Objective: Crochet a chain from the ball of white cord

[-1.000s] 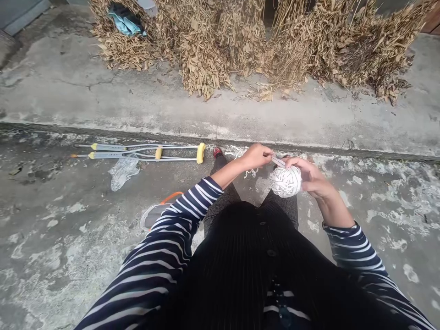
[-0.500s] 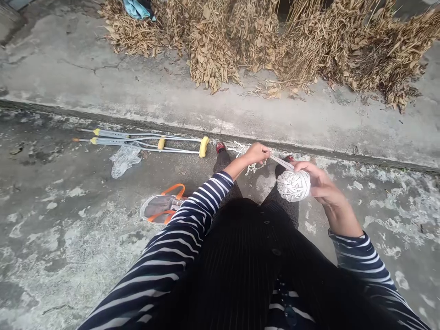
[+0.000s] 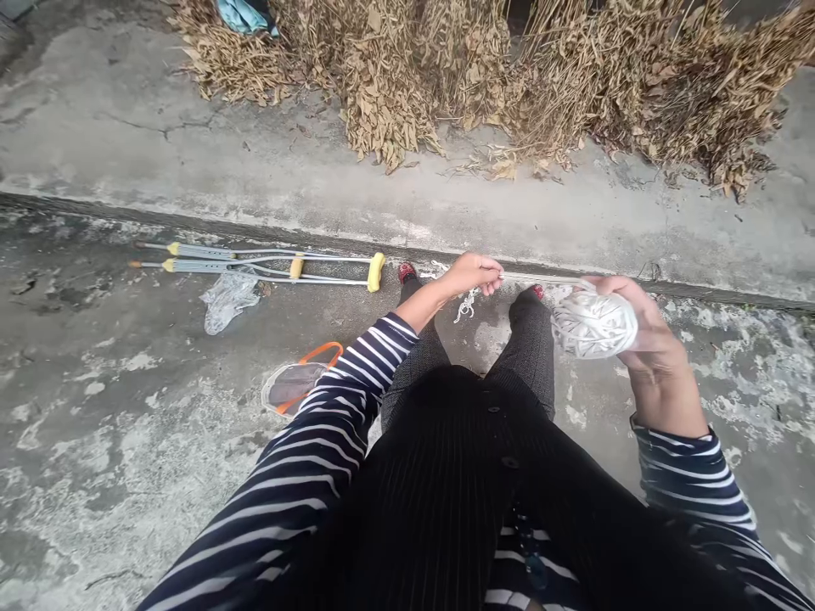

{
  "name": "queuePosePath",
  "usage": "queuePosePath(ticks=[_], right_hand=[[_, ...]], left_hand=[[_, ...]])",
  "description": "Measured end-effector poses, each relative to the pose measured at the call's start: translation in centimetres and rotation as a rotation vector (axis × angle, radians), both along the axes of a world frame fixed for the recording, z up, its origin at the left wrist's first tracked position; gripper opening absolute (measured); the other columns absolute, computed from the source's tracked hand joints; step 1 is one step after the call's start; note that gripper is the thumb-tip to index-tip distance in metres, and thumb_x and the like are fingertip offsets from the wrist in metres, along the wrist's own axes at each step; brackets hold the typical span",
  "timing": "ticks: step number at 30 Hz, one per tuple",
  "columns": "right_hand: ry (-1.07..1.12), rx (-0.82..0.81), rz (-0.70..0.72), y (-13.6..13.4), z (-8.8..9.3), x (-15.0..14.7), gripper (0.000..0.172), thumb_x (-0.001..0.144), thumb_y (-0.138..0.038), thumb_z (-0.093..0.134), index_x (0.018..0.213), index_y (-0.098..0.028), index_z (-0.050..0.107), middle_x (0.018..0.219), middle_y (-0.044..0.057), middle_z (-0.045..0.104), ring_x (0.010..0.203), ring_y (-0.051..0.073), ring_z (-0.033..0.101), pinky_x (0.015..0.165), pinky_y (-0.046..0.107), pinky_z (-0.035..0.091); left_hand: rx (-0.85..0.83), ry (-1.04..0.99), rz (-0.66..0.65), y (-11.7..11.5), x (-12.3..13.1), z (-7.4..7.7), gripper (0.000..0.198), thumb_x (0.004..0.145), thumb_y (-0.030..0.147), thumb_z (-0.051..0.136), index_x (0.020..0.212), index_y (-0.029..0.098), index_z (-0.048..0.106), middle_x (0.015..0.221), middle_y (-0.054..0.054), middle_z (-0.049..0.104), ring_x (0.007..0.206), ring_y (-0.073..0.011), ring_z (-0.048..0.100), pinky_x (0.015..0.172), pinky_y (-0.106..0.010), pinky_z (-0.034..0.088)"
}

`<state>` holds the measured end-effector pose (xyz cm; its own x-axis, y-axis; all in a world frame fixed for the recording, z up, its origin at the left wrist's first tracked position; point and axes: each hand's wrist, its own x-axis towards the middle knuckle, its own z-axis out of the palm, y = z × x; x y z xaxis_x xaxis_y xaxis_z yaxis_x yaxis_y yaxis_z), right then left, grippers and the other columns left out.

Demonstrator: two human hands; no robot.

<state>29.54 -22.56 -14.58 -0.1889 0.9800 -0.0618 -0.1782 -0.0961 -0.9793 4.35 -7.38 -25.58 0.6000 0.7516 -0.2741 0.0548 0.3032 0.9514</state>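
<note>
The left hand (image 3: 469, 275) pinches a taut white strip (image 3: 541, 277) between its fingers; the strip runs right to a wound white ball (image 3: 592, 322), cupped in the right hand's (image 3: 653, 339) curled fingers, with loose cord (image 3: 467, 307) just below the left fingers

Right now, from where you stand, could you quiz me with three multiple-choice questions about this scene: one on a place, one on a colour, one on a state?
1. Where do the crutches lie?
A) On the raised ledge
B) On the lower ground
C) Across the lap

2. What colour are their top pads?
A) Yellow
B) Blue
C) Orange

3. What state is the white ball in?
A) Resting on a knee
B) Lying on the ledge
C) Held in the right hand

Answers:
1 B: they lie flat below the ledge, left of the person.
2 A: the pad at the crutches' end shows yellow.
3 C: the fingers wrap it, while a strip runs to the left hand.
</note>
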Motion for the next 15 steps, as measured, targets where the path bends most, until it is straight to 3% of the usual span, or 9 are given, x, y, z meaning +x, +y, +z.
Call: queuePosePath(ticks=[4,9,12,15], right_hand=[[0.062,0.017,-0.088,-0.1,1.5,0.1,0.058,0.051,-0.038,0.095,0.103,-0.025,0.072,0.124,0.006,0.067,0.105,0.024,0.067,0.077,0.031,0.057],[0.110,0.001,-0.119,-0.6,2.4,-0.3,0.064,0.046,-0.042,0.099,0.102,-0.026,0.072,0.116,0.009,0.066,0.101,0.028,0.065,0.081,0.039,0.057],[0.120,0.002,-0.094,-1.0,2.6,-0.7,0.065,0.048,-0.043,0.099,0.103,-0.025,0.070,0.124,0.010,0.065,0.107,0.031,0.065,0.082,0.041,0.058],[0.008,0.013,-0.088,-1.1,3.3,-1.2,0.073,0.047,-0.058,0.098,0.103,-0.027,0.065,0.128,0.009,0.063,0.113,0.033,0.065,0.088,0.044,0.059]], left_hand=[[0.164,0.072,-0.191,-1.3,-0.8,2.1,0.017,0.086,0.006,0.059,0.073,0.011,0.070,0.059,0.002,0.065,0.049,-0.0059,0.057,0.055,-0.018,0.047],[0.308,0.151,-0.292,-2.7,-1.6,4.1,0.016,0.086,0.013,0.060,0.073,0.013,0.070,0.058,0.003,0.063,0.051,-0.0062,0.055,0.057,-0.019,0.045],[0.319,0.166,-0.278,-2.6,-1.6,3.8,0.014,0.085,0.012,0.060,0.076,0.013,0.070,0.060,0.003,0.064,0.053,-0.0068,0.057,0.058,-0.019,0.045],[0.324,0.181,-0.223,-1.3,-1.5,2.3,0.012,0.086,0.012,0.061,0.082,0.012,0.072,0.063,0.002,0.066,0.055,-0.0079,0.059,0.058,-0.020,0.046]])
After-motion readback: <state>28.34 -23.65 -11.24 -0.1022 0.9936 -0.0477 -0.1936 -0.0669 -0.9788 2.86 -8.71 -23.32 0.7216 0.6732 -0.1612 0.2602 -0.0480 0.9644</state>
